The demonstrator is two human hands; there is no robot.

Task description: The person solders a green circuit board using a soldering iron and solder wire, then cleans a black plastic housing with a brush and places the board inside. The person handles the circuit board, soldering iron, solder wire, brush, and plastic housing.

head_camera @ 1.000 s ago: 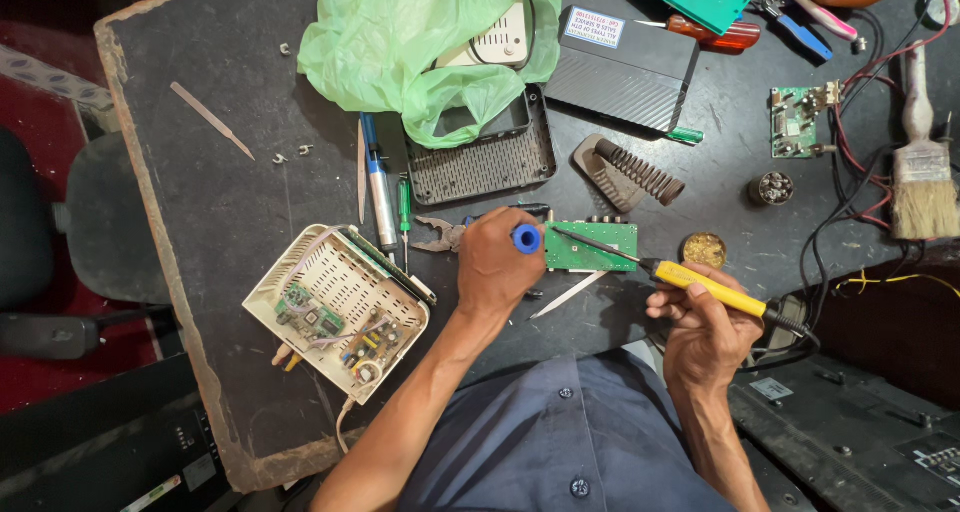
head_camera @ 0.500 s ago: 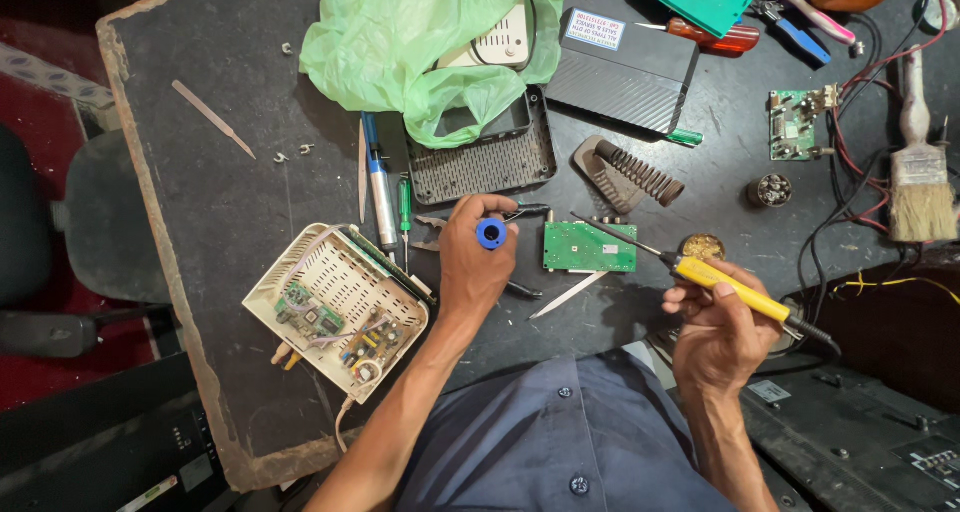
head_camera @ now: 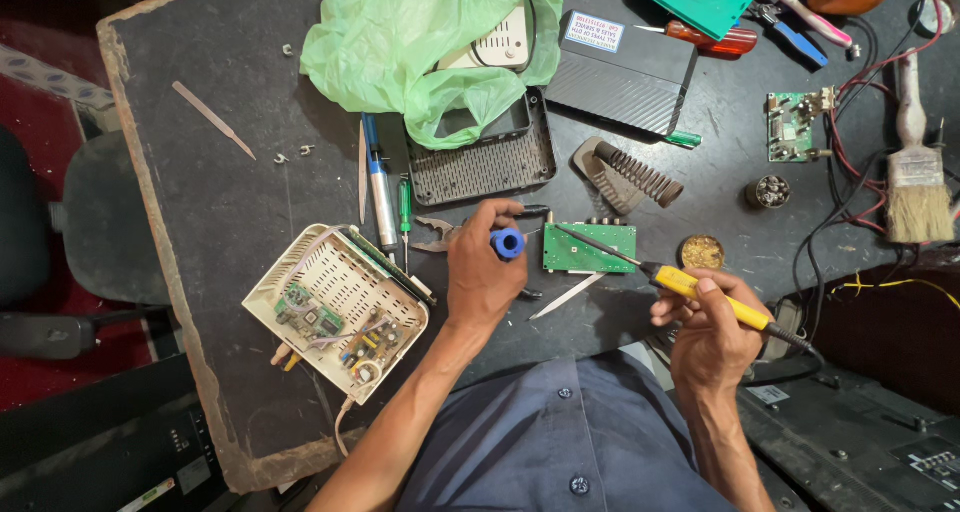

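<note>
Left hand (head_camera: 482,277) holding blue spool (head_camera: 507,243), right hand (head_camera: 712,330) gripping yellow soldering iron (head_camera: 690,285), tip over green board (head_camera: 590,248)

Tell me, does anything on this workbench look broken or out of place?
The cream plastic case left of the left hand lies open and askew, circuit boards and wires exposed. Small screws lie scattered loose on the dark table. The right hand holds a yellow soldering iron over a green circuit board.

- Green plastic bag (head_camera: 420,42), top centre of dark table (head_camera: 200,172).
- Black vented tray (head_camera: 485,162) just below bag.
- Opened white casing (head_camera: 335,312) with small boards, well below-left of bag.
- Black box (head_camera: 625,77) right of bag.
- Paintbrush (head_camera: 915,172) far right of bag.
- Coiled spring stand (head_camera: 625,172) below-right of bag.
</note>
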